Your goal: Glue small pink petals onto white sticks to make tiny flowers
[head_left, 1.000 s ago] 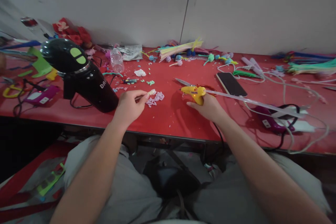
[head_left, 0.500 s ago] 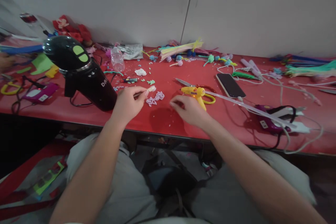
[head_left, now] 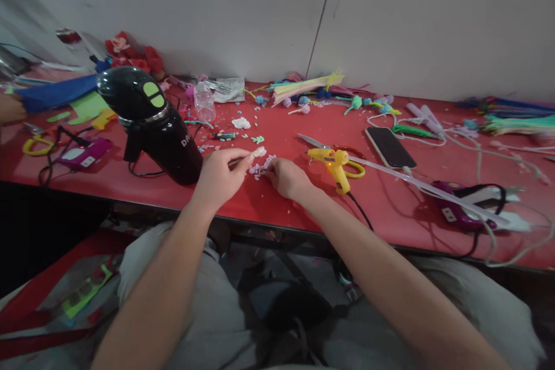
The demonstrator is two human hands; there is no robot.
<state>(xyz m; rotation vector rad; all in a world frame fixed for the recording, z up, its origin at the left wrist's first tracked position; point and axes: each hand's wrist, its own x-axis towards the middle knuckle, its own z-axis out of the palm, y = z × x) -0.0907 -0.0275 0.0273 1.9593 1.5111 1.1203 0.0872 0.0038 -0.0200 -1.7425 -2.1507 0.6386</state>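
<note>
In the head view, pinching a small, knobbly, cream-white piece (head_left: 259,152) between the closed thumb and fingers of the left hand (head_left: 223,174), just beside the far edge of a loose pile of small, lilac, rice-shaped bits (head_left: 257,171) on a glossy red tabletop (head_left: 255,201). Reaching into the right side of that pile with the right hand (head_left: 287,176), bunching the fingers together; cannot tell about any grip on a bit there. Judging by this, probably standing partway: having the cream-white piece in hand, showing no clear lilac on its visible side, and leaving many bits lying loose. Using neither hand on the yellow plastic glue gun (head_left: 337,166) lying to the right, with a long translucent rod (head_left: 403,178) behind it, nor on the pointed metal scissors (head_left: 310,140) beside it. Farther back, seeing a green fuzzy ball on a stem (head_left: 355,103), seemingly looking more complete than the cream-white piece, near a bundle of pale fuzzy stems (head_left: 299,87).
</note>
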